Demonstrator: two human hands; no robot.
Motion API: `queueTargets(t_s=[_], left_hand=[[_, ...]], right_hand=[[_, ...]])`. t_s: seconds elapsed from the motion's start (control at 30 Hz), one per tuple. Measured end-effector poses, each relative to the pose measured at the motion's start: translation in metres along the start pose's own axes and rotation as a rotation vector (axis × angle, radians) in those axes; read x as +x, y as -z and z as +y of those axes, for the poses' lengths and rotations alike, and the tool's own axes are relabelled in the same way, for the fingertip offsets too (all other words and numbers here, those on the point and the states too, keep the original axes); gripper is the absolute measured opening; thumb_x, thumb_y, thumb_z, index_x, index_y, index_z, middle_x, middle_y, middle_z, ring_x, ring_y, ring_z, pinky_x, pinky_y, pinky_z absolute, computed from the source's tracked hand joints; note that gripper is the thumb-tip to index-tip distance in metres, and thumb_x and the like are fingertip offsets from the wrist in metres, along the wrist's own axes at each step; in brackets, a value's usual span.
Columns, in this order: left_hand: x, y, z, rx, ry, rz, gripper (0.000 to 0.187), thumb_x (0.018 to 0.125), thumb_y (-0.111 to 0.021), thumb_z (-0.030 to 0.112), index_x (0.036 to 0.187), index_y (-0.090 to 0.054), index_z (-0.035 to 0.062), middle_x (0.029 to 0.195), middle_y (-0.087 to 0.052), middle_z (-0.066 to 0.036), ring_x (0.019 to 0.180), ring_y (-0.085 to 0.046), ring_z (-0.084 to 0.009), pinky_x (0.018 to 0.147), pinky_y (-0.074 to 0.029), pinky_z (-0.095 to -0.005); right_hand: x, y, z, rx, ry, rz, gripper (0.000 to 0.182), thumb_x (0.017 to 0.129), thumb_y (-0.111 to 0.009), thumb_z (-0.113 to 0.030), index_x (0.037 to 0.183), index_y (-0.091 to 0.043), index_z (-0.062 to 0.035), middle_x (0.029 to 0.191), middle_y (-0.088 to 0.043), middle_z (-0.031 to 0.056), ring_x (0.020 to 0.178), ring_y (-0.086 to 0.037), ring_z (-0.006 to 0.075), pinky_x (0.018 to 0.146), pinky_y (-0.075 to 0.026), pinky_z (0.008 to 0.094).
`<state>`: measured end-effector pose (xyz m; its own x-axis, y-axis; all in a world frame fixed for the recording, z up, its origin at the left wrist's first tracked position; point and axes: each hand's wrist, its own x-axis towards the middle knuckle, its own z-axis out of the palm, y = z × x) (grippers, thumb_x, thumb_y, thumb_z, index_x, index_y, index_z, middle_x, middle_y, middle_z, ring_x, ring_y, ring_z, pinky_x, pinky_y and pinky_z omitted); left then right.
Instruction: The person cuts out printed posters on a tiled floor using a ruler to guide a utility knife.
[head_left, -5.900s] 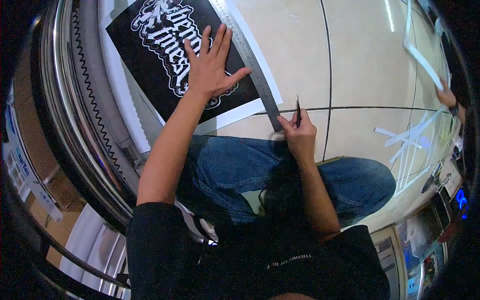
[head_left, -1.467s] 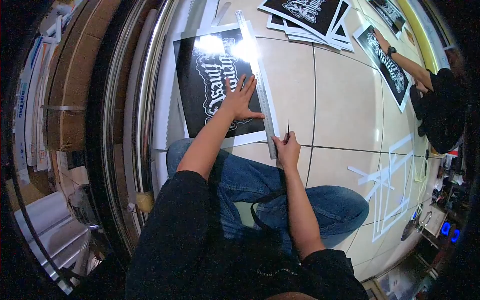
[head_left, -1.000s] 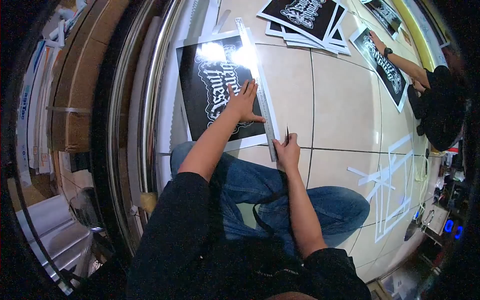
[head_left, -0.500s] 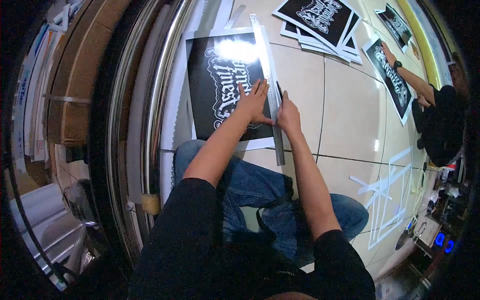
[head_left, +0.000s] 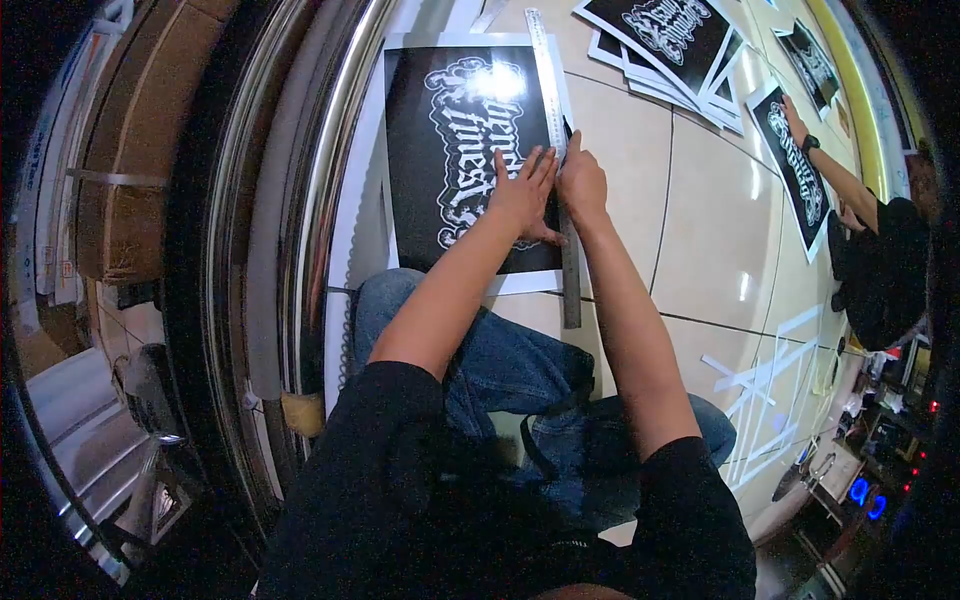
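A black sheet with white ornate lettering and a white border (head_left: 420,130) lies on the tiled floor in front of me. Along its right edge lies a long metal ruler (head_left: 545,80). My left hand (head_left: 525,200) presses down with spread fingers on the sheet and the ruler's edge. Just right of it, my right hand (head_left: 583,185) is closed around a slim dark cutter (head_left: 568,128), whose tip points away from me beside the ruler.
More printed sheets (head_left: 690,50) are piled at the upper right. A co-worker (head_left: 885,260) at the right has a hand on another print (head_left: 790,165). White offcut strips (head_left: 770,380) lie at lower right. Long rolls (head_left: 335,150) run along the left.
My right hand has moved slightly farther up along the ruler with the cutter. My left hand stays spread on the sheet and ruler. The whole view has shifted a little.
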<state>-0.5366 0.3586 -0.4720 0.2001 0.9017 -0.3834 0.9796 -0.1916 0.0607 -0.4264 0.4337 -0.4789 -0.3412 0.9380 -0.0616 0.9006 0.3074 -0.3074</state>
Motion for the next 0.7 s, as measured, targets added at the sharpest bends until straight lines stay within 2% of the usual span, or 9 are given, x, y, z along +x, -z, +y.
queueTargets(t_s=[0.23,0.3,0.37,0.43,0.47,0.5,0.57,0.7], left_hand=[[0.0,0.006,0.002,0.041,-0.003,-0.03,0.138,0.061,-0.053,0.093,0.157,-0.011,0.0043,0.166,-0.001,-0.011,0.153,-0.001,-0.0307,0.104,-0.009,-0.0832],[-0.002,0.01,0.002,-0.021,0.011,-0.053,0.137,0.061,-0.057,0.09,0.158,-0.011,0.0048,0.167,0.0,-0.008,0.154,-0.001,-0.0264,0.106,-0.005,-0.0814],[-0.002,0.009,0.001,0.02,-0.007,-0.05,0.138,0.061,-0.055,0.091,0.158,-0.009,0.0052,0.167,0.0,-0.008,0.153,-0.001,-0.027,0.106,-0.005,-0.0813],[-0.001,0.009,0.001,-0.016,0.0,-0.016,0.138,0.061,-0.054,0.092,0.158,-0.008,0.0056,0.167,-0.001,-0.008,0.153,-0.001,-0.0275,0.106,-0.006,-0.0812],[0.001,0.009,0.001,0.013,-0.003,-0.043,0.139,0.061,-0.062,0.086,0.158,-0.005,0.0055,0.166,-0.002,-0.011,0.153,-0.003,-0.0307,0.105,-0.01,-0.0821],[0.003,0.008,0.002,0.024,-0.015,-0.051,0.139,0.061,-0.062,0.086,0.158,-0.005,0.0055,0.166,-0.002,-0.011,0.153,-0.003,-0.0307,0.105,-0.01,-0.0821],[0.003,0.011,0.003,0.055,0.008,-0.065,0.138,0.061,-0.065,0.083,0.158,-0.005,0.0058,0.166,-0.002,-0.01,0.153,-0.004,-0.0298,0.106,-0.012,-0.081],[0.003,0.01,0.004,0.074,0.016,-0.047,0.134,0.064,-0.068,0.078,0.158,-0.006,0.0061,0.166,-0.002,-0.01,0.153,-0.004,-0.0298,0.106,-0.014,-0.0806]], right_hand=[[0.006,0.008,-0.013,-0.055,-0.039,-0.013,0.055,0.096,-0.054,-0.024,0.14,-0.042,0.0064,0.094,-0.067,0.0227,0.079,-0.071,0.0372,0.066,-0.058,0.0441],[0.004,0.009,-0.014,-0.041,-0.029,-0.002,0.054,0.096,-0.054,-0.025,0.139,-0.043,0.0067,0.094,-0.067,0.0224,0.079,-0.071,0.0367,0.066,-0.058,0.0441],[0.004,0.006,-0.012,-0.024,-0.03,0.017,0.054,0.096,-0.054,-0.026,0.138,-0.044,0.0069,0.094,-0.067,0.0221,0.079,-0.071,0.0363,0.067,-0.059,0.044],[0.004,0.006,-0.011,0.039,-0.021,0.026,0.052,0.097,-0.049,-0.025,0.139,-0.043,0.0053,0.094,-0.067,0.0258,0.077,-0.07,0.041,0.065,-0.058,0.0477],[0.001,0.007,-0.01,0.044,-0.018,0.018,0.053,0.097,-0.049,-0.025,0.139,-0.042,0.006,0.093,-0.067,0.0251,0.077,-0.07,0.0405,0.064,-0.058,0.0471],[-0.002,0.008,-0.011,0.054,-0.035,0.02,0.053,0.097,-0.049,-0.025,0.139,-0.042,0.006,0.093,-0.067,0.0251,0.077,-0.07,0.0405,0.064,-0.058,0.0471],[-0.007,0.007,-0.009,-0.014,-0.019,0.014,0.05,0.098,-0.051,-0.023,0.138,-0.045,0.0064,0.097,-0.067,0.0203,0.078,-0.071,0.0329,0.065,-0.059,0.0402],[-0.02,0.007,-0.006,0.023,-0.027,-0.003,0.051,0.096,-0.051,-0.018,0.138,-0.042,0.0092,0.096,-0.067,0.0219,0.077,-0.072,0.0333,0.065,-0.06,0.039]])
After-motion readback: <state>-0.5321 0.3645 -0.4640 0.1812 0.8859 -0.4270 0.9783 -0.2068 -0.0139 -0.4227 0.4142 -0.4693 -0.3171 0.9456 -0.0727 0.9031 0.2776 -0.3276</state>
